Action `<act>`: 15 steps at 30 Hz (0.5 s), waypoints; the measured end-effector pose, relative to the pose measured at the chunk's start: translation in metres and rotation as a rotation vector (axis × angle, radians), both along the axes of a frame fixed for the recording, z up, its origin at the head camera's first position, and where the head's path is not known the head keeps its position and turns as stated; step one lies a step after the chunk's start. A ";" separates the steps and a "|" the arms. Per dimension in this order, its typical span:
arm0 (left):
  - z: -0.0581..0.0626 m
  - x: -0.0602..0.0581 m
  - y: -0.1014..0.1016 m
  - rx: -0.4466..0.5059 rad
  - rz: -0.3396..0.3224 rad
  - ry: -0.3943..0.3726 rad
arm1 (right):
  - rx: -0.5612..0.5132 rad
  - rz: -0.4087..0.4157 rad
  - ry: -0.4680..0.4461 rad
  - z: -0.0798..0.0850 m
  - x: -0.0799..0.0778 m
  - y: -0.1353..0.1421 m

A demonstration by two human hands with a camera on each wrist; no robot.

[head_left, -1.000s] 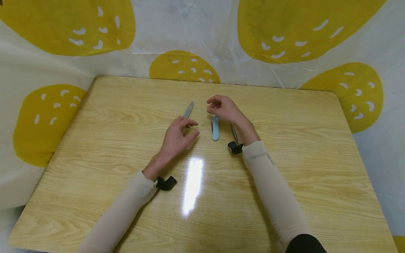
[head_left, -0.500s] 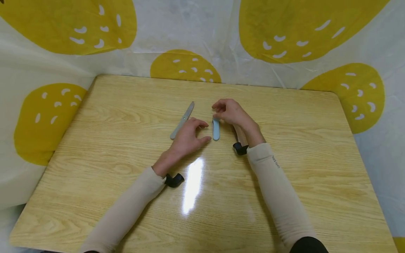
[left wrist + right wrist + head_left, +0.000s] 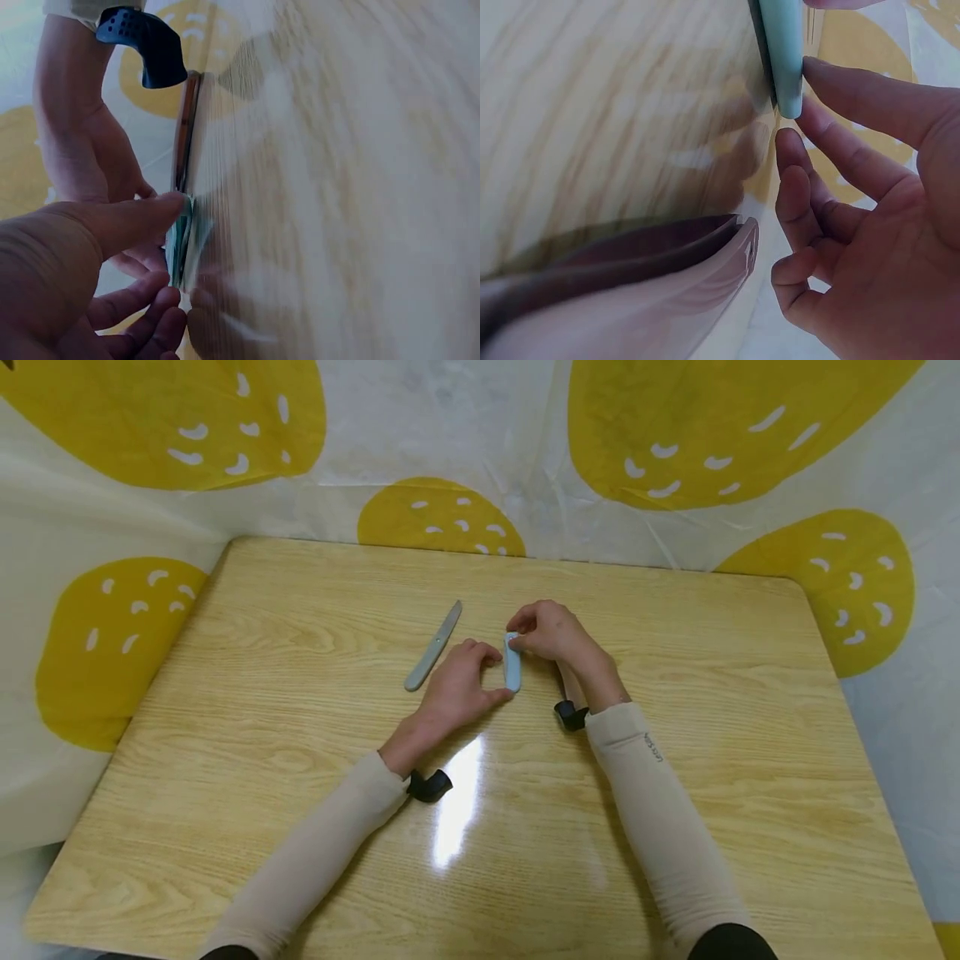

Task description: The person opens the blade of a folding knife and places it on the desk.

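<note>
A light-blue folding knife (image 3: pixel 512 670) lies lengthwise on the table, its blade folded away. My right hand (image 3: pixel 557 631) pinches its far end between thumb and index finger; the other fingers curl loosely beneath in the right wrist view. My left hand (image 3: pixel 459 683) has come in from the left, its thumb at the knife's near end and its fingertips close along the left side. In the left wrist view, that thumb and fingers bracket the light-blue handle (image 3: pixel 178 244). Left of the hands rests a grey folding knife (image 3: pixel 433 646), unfolded, blade pointing away.
Under my right wrist lies a pinkish folding knife (image 3: pixel 645 300), partly hidden in the head view. Both wrists wear black camera mounts, such as the left one (image 3: pixel 430 786). The wooden table (image 3: pixel 262 693) meets a white curtain (image 3: pixel 442 418) with yellow patches behind.
My left hand has moved right, uncovering the grey knife and reaching the light-blue knife. The right hand has come slightly right and nearer, down onto the light-blue knife's far end.
</note>
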State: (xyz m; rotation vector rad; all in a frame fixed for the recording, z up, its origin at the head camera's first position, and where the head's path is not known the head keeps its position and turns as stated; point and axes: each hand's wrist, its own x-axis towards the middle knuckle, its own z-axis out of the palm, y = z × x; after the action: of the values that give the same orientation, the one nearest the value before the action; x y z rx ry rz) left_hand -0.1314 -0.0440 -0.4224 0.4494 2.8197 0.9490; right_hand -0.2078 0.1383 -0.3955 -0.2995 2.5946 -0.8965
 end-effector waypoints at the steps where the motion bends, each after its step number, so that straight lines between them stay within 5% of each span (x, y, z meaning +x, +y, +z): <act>1: 0.000 0.000 0.001 -0.008 0.002 0.002 | 0.010 -0.001 0.005 0.000 0.000 0.000; 7: 0.000 0.001 0.001 -0.021 0.013 -0.005 | 0.021 -0.014 0.000 0.001 0.003 -0.001; 15: 0.001 0.000 0.001 -0.009 0.010 -0.016 | -0.158 -0.042 0.008 0.005 0.008 -0.001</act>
State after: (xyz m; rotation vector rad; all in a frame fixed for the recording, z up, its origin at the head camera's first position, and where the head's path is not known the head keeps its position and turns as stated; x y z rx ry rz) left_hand -0.1310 -0.0431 -0.4215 0.4253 2.8130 0.9365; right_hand -0.1997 0.1374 -0.3901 -0.2932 2.5502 -1.1200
